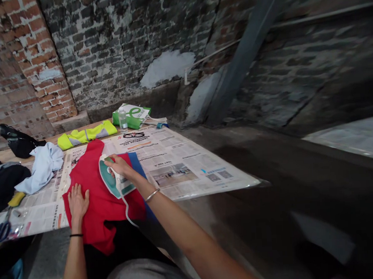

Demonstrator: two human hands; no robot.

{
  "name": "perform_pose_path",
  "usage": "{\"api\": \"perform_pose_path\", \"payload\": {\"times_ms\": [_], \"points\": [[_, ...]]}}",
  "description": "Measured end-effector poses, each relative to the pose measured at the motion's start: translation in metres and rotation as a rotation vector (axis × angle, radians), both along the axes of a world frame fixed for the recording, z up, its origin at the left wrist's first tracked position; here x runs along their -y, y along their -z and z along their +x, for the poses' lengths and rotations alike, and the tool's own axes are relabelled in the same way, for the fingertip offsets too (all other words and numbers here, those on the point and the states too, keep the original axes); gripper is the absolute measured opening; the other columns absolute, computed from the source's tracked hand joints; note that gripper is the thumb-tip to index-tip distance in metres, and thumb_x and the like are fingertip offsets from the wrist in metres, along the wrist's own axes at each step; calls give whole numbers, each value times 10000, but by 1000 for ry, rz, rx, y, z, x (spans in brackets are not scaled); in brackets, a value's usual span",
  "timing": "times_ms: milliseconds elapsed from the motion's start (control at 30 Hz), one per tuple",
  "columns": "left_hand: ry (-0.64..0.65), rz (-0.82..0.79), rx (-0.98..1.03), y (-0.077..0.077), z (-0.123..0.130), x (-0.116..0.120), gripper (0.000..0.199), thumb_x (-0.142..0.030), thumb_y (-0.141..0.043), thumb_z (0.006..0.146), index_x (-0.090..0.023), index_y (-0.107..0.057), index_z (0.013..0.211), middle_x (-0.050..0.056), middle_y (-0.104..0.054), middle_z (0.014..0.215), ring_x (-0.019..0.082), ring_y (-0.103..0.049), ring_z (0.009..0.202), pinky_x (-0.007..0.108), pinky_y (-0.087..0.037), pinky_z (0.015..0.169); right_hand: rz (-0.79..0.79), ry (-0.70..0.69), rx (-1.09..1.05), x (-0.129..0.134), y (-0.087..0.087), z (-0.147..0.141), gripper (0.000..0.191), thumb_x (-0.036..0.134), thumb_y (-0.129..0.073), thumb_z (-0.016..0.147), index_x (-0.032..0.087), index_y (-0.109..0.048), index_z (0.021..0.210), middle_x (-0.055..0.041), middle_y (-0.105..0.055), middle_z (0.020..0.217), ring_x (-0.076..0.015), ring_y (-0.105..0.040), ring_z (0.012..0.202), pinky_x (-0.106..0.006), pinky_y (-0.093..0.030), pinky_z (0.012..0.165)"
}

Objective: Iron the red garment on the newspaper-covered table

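A red garment (94, 173) with a blue edge lies spread on the newspaper-covered table (182, 173), its near part hanging over the front edge. My right hand (119, 166) is wrapped round the handle of a white and teal clothes iron (109, 177). The iron rests on the red cloth, and its white cord (127, 209) trails down toward me. On the left part of the garment my left hand (78, 203) lies flat with its fingers stretched out. The iron's soleplate is hidden against the fabric.
Behind lie a yellow hi-vis garment (86, 135), a clear bottle (123, 120), a green and white bag (135, 113) and glasses (133, 135). At left are a light blue cloth (45, 165), dark clothing (7, 182), a black bag (19, 140) and scissors (2, 230).
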State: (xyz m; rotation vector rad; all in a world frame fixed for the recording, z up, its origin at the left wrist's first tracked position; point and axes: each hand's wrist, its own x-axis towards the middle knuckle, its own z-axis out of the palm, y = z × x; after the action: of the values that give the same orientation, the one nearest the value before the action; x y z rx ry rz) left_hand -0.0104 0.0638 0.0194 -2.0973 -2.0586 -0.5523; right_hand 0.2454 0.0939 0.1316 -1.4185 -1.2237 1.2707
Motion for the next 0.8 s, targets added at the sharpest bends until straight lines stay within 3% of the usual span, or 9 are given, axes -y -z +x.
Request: {"api": "perform_pose_path", "payload": {"times_ms": [200, 433, 800], "points": [[-6, -26, -1, -2, 1, 1, 597, -430, -426, 1016, -85, -575, 1480, 195, -523, 1598, 332, -462, 1515, 545, -335, 1273, 22, 3, 48, -9, 1, -2, 319, 295, -595, 1060, 196, -500, 1347, 106, -545, 554, -115, -566, 446, -170, -437, 460], [3, -11, 1, -1, 2, 3, 577, -422, -432, 1013, -114, -582, 1476, 185, -532, 1593, 317, -468, 1513, 542, -335, 1274, -9, -88, 8, 12, -2, 6, 343, 322, -627, 1051, 217, -503, 1353, 119, -533, 546, -98, -513, 387, -170, -391, 411], [-5, -29, 11, 0, -1, 0, 584, -438, -436, 1013, -119, -583, 1480, 177, -533, 1595, 317, -476, 1505, 539, -337, 1274, 5, -167, -9, 36, -10, 14, 423, 263, -640, 1040, 145, -507, 1424, 97, -554, 536, -106, -508, 399, -181, -420, 401]]}}
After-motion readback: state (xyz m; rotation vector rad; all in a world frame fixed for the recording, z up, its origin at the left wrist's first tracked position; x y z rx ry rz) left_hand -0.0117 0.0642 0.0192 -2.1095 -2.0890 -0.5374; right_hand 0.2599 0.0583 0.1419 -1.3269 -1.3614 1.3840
